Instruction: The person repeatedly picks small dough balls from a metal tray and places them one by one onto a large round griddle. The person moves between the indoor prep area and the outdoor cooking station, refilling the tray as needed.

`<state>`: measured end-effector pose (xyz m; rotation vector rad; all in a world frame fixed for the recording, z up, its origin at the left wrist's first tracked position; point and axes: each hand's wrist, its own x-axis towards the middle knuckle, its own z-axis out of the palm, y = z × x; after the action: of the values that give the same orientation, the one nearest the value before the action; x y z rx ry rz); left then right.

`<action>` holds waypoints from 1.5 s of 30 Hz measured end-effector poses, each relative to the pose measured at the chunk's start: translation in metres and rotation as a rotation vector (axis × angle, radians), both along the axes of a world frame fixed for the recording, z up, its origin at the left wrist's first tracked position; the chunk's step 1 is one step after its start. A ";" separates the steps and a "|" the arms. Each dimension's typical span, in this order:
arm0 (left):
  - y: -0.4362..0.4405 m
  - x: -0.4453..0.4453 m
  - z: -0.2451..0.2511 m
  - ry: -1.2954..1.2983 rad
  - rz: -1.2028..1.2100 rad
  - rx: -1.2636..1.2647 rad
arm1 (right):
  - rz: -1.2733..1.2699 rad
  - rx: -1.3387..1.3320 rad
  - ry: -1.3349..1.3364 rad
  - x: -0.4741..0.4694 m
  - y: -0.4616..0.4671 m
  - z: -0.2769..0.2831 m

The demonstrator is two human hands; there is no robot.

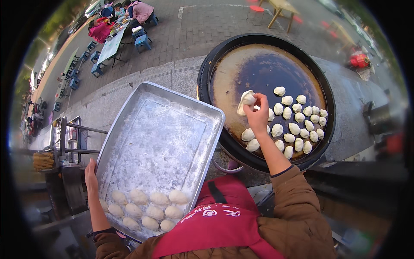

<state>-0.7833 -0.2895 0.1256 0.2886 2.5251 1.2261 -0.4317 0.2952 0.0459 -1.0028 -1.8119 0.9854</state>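
Observation:
My left hand [91,176] grips the left rim of a floured metal tray [152,136], which tilts across in front of my body. Rows of pale dough buns [154,212] lie at the tray's near end; the rest of its surface bears only flour. Over a large round black griddle pan [263,69], my right hand [258,116] pinches a soft dough bun [247,100] between thumb and fingers. Several white buns [294,128] sit spread on the pan's right and near side. My right forearm hides part of the pan and perhaps some buns.
Beside the tray on the left stand a metal rack [75,139] and yellow-brown gloves or cloth [43,161]. Beyond are a folding table [111,47] with people seated, blue stools [142,42] and a red stool [257,8]. A red apron [213,233] covers my front.

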 end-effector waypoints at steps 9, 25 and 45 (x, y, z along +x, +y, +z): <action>-0.015 0.078 0.072 0.246 0.168 -0.185 | -0.017 -0.341 -0.634 0.059 0.202 -0.090; 0.170 0.096 0.088 0.215 -0.329 -0.510 | 1.428 0.731 -0.099 -0.093 -0.323 0.104; 0.109 0.044 0.046 0.242 -0.153 -0.435 | 0.651 -0.339 0.141 -0.014 -0.156 0.044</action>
<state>-0.7395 -0.1806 0.1720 0.5355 2.8265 0.5911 -0.4453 0.1396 0.0896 -0.5011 -1.9237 1.7557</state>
